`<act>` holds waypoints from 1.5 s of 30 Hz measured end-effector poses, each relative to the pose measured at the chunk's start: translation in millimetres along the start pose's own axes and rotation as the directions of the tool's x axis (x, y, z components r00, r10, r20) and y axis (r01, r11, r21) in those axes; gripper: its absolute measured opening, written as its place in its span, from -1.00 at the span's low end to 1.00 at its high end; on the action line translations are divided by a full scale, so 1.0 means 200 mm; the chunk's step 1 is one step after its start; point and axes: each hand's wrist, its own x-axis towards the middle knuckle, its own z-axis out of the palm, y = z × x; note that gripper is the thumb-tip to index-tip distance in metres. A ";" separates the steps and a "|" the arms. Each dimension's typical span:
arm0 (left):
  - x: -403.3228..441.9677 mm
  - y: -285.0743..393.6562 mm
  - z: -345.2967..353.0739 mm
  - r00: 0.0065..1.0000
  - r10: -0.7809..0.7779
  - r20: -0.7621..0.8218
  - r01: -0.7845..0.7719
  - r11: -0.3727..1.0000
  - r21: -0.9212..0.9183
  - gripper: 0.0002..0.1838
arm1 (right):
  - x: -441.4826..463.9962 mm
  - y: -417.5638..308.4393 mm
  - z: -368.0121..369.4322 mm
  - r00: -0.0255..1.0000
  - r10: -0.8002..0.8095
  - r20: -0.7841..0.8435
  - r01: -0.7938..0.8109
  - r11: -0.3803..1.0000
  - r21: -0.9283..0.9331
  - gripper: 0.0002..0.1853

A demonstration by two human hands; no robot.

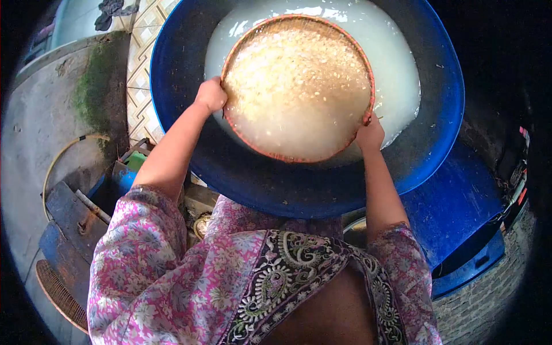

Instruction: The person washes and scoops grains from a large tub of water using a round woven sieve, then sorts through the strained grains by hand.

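A round woven basket (371,86) with a reddish rim sits in cloudy whitish water (397,75) inside a large blue basin (443,115). Many small pale pieces (293,69) lie in the basket; its near part is covered by the cloudy water. My left hand (211,95) is closed round the rim at the basket's left side. On the right side, lower down, my right hand (370,134) grips the rim too. The basket's underside is hidden by its contents and the water.
A blue plastic container (454,201) stands right of the basin. Patterned tiles (144,69) and a mossy concrete wall (95,86) are on the left. A yellowish hose (54,164) and another woven basket (57,293) are at the lower left.
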 end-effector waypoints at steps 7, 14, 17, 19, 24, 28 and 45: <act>-0.15 0.08 0.07 0.995 -0.034 0.091 0.041 0.997 -0.069 -0.69 | 0.00 0.06 -0.19 0.995 -0.049 0.089 0.066 0.979 -0.194 -0.60; 0.00 0.37 0.26 0.989 0.119 0.091 -0.099 0.974 -0.202 -0.72 | 0.15 0.21 -0.42 0.996 -0.053 -0.066 0.038 0.976 -0.215 -0.61; 0.12 0.49 0.28 0.992 0.111 0.052 -0.103 0.985 -0.141 -0.71 | 0.21 0.18 -0.50 0.986 0.011 -0.169 -0.055 0.965 -0.255 -0.61; 0.20 0.55 0.25 0.989 0.142 0.028 -0.136 0.979 -0.150 -0.72 | 0.25 0.21 -0.50 0.969 0.010 -0.248 -0.085 0.952 -0.294 -0.58; 0.39 0.63 0.18 0.971 0.205 -0.124 -0.224 0.961 -0.162 -0.72 | 0.35 0.26 -0.43 0.942 -0.007 -0.335 -0.074 0.971 -0.228 -0.57; 0.47 0.64 0.10 0.965 0.207 -0.159 -0.229 0.965 -0.131 -0.69 | 0.33 0.17 -0.37 0.920 0.068 -0.386 -0.121 0.986 -0.116 -0.60; 0.09 0.10 -0.01 0.999 0.011 -0.043 -0.010 0.999 0.043 -0.70 | 0.10 0.01 -0.08 0.999 0.013 -0.049 -0.014 1.000 -0.002 -0.77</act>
